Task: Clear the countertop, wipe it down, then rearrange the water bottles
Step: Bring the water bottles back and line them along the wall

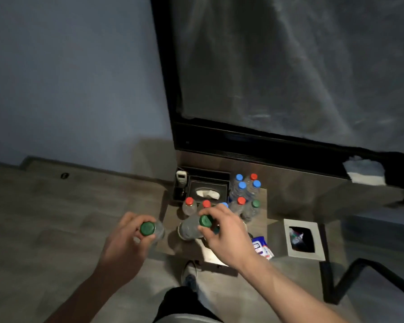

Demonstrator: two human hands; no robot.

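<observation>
Green-capped water bottle (149,230) gripped in left hand (124,238); right hand (222,229) grips another green-capped bottle (194,226), tilted, over the countertop (261,227). Red- and blue-capped bottles (245,194) stand beside tissue box (208,191).

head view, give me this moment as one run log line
left hand: grips green-capped bottle | right hand: grips second green-capped bottle | countertop: other bottles standing
</observation>
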